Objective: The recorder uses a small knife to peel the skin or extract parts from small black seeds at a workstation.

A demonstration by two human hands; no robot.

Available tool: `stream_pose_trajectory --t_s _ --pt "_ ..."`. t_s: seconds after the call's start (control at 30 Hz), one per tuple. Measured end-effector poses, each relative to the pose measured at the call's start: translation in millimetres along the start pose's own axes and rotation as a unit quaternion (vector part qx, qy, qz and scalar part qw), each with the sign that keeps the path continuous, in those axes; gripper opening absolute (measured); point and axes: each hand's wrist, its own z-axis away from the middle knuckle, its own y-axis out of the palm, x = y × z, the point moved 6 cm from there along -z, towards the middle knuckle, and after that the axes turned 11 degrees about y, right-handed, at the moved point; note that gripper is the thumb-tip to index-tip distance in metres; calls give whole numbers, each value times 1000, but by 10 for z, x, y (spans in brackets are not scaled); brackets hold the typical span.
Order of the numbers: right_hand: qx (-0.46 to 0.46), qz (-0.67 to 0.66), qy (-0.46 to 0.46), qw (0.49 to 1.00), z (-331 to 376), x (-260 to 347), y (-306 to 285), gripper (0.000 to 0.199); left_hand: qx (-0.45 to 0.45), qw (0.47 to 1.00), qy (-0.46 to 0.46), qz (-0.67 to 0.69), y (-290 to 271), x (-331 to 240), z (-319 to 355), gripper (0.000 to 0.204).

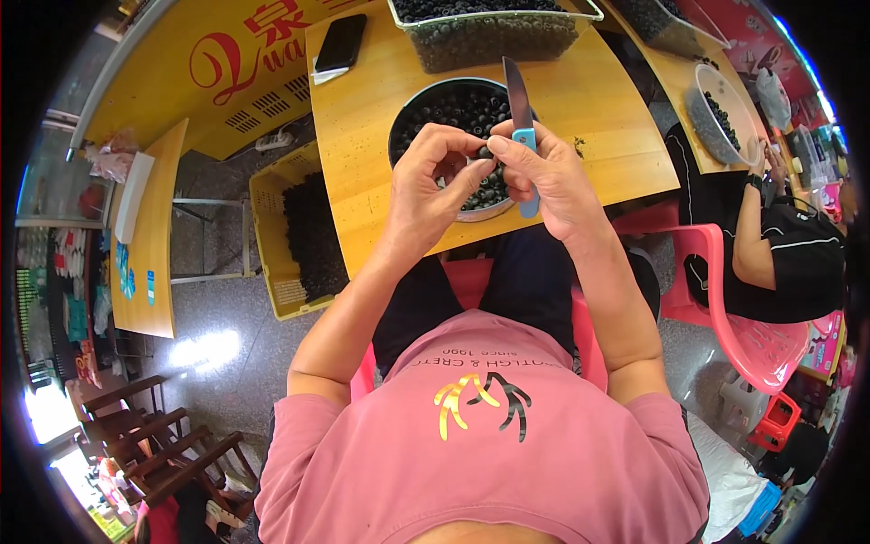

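My left hand [426, 186] is closed in a pinch, thumb and forefinger meeting at a small dark round piece [486, 153], like a berry or a nut; its exact kind is too small to tell. My right hand [560, 186] wraps round a folding knife [517, 95] with a blue handle, its blade pointing up and away from me. The right thumb tip touches the dark piece too. Below both hands stands a round metal bowl [494, 214] filled with many similar dark pieces [453, 107]. My hands partly hide the bowl's near side.
On the wooden table [367, 213] lie a black phone [341, 43] and a clear tub [489, 50] of dark pieces. A yellow crate [269, 236] with dark bits stands on the floor to the left. At right, a person [770, 236] sits by another bowl [702, 118] and a pink chair [716, 299].
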Motion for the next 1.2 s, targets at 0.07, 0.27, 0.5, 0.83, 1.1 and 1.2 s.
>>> stream_pose_trajectory --t_s 0.07,0.27,0.5,0.83,1.1,1.2 --pt "-2 21 -9 1000 15 13 29 23 2 1000 -3 2 -18 28 6 17" --pt "3 51 -18 999 15 15 45 20 -13 998 -19 53 -7 50 35 17" --pt "32 11 4 999 32 14 86 17 -69 964 -94 240 53 125 105 17" --pt "-34 210 -150 966 157 187 82 22 -64 969 -63 232 28 82 84 17" --pt "-121 526 -408 737 401 293 253 16 -65 973 -53 215 0 93 82 18" --pt "-142 549 -421 708 426 312 271 18 -69 972 -63 214 -3 85 82 18"
